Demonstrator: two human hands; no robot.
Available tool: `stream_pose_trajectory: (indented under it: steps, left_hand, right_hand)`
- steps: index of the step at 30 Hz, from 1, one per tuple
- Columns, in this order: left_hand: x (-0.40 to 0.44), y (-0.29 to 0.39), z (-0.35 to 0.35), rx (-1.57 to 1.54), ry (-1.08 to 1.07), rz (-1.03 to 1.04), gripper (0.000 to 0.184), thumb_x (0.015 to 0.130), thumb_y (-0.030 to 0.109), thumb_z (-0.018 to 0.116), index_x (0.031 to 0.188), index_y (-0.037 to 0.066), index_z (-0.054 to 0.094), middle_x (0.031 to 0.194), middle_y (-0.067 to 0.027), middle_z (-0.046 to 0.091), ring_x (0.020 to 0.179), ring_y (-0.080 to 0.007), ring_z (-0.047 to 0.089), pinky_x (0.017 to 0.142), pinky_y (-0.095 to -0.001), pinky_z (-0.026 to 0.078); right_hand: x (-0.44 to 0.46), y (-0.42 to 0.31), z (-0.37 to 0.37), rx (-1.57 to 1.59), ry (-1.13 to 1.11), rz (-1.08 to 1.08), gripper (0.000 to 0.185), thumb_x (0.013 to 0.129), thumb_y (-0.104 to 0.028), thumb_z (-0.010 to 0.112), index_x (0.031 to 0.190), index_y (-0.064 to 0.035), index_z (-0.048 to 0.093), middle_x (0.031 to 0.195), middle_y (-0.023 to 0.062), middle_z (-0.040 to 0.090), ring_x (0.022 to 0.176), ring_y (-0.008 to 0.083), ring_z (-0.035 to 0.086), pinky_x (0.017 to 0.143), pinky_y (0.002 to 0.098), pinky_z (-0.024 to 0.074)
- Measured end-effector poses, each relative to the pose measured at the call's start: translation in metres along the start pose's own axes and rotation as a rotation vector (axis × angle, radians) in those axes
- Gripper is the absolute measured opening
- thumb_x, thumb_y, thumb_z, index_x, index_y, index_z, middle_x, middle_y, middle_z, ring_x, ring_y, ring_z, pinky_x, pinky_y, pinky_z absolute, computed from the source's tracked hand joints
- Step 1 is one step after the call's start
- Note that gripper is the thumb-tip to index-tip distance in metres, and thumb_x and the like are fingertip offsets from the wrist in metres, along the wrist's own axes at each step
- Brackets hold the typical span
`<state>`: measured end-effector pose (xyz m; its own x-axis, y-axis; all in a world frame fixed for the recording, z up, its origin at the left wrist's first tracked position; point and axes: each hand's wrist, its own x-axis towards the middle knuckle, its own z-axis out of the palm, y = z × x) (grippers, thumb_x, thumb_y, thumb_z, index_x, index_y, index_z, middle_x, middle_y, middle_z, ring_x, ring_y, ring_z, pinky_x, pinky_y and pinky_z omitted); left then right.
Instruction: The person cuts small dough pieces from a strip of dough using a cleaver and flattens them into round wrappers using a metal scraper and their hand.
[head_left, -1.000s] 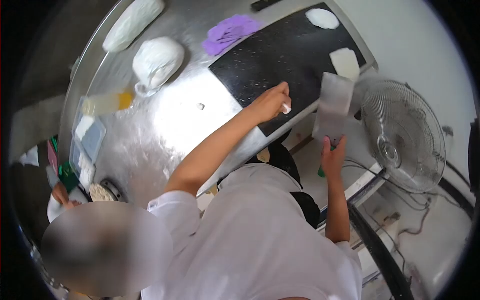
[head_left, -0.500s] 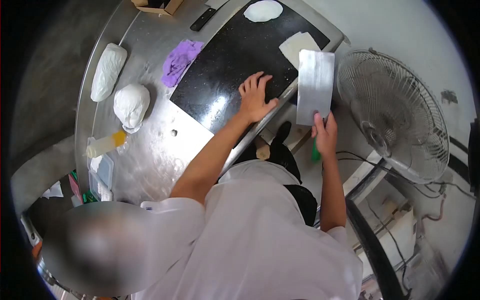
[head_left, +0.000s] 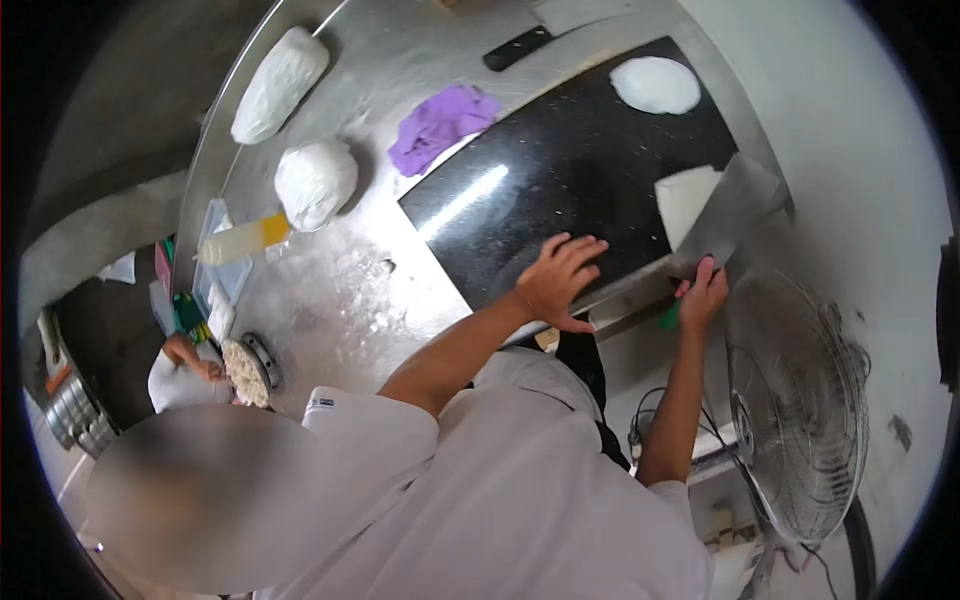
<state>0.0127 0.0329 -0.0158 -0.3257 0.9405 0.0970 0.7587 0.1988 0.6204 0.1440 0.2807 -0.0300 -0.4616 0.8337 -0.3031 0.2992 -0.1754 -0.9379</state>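
Note:
My right hand [head_left: 704, 292] is wrapped round the green handle of a cleaver [head_left: 735, 210]. Its broad blade is tilted over the near right corner of a black board [head_left: 520, 200] and partly covers a folded white cloth [head_left: 686, 198]; whether they touch I cannot tell. My left hand [head_left: 562, 278] rests at the board's near edge, fingers spread and holding nothing. Toward the far right of the board lies a flat round white piece that looks like dough [head_left: 655, 85].
Left of the board are a purple cloth [head_left: 440, 128], two white wrapped bundles [head_left: 316, 185] and a yellow-capped bottle [head_left: 243, 240]. A black-handled knife [head_left: 518, 48] lies beyond. A fan [head_left: 800, 410] stands at right. Another person's hand [head_left: 208, 371] is by a food container [head_left: 247, 372].
The cleaver has swung from beside the board, blade face up, to tilted over its corner by the folded cloth. My left hand stays at the edge. The view has shifted.

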Motion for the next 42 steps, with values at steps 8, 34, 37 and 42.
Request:
stream_pose_trajectory:
  steps: [8, 34, 37, 42]
  left_hand:
    - [0.007, -0.005, 0.0, 0.008, 0.121, 0.115, 0.081, 0.067, 0.068, 0.076, 0.113, 0.004, 0.06, 0.148, -0.0186, 0.049, 0.136, -0.0367, 0.046, 0.113, -0.059, 0.028]
    - [0.01, -0.015, -0.012, 0.462, -0.21, -0.099, 0.119, 0.064, 0.086, 0.066, 0.157, 0.017, 0.04, 0.17, -0.0142, 0.019, 0.158, -0.0381, 0.009, 0.115, -0.0779, 0.005]
    - [0.023, -0.022, -0.014, 0.516, -0.237, -0.065, 0.12, 0.062, 0.086, 0.067, 0.158, 0.019, 0.04, 0.17, -0.0106, 0.02, 0.157, -0.0372, 0.012, 0.113, -0.0798, 0.006]
    - [0.03, -0.035, -0.016, 0.485, -0.16, 0.011, 0.12, 0.063, 0.087, 0.067, 0.16, 0.023, 0.036, 0.171, -0.0122, 0.018, 0.157, -0.0392, 0.009, 0.114, -0.0788, 0.006]
  right_hand:
    - [-0.064, -0.037, -0.005, -0.176, -0.009, 0.16, 0.044, 0.104, -0.046, 0.059, 0.094, -0.0034, 0.06, 0.062, 0.0021, 0.05, 0.048, 0.0127, 0.049, 0.045, 0.0303, 0.0414]
    - [-0.167, 0.018, 0.058, -0.808, -0.47, -0.092, 0.07, 0.063, -0.037, 0.094, 0.116, -0.0061, 0.059, 0.096, 0.0235, 0.073, 0.094, 0.044, 0.071, 0.082, 0.0519, 0.0549]
    - [-0.159, 0.014, 0.062, -0.851, -0.451, -0.11, 0.071, 0.065, -0.035, 0.093, 0.117, -0.0024, 0.057, 0.098, 0.0258, 0.072, 0.095, 0.0455, 0.07, 0.082, 0.0514, 0.0559]
    - [-0.137, -0.007, 0.068, -0.824, -0.484, -0.191, 0.073, 0.067, -0.038, 0.093, 0.114, 0.0041, 0.055, 0.1, 0.0276, 0.071, 0.096, 0.0452, 0.071, 0.083, 0.0501, 0.0571]
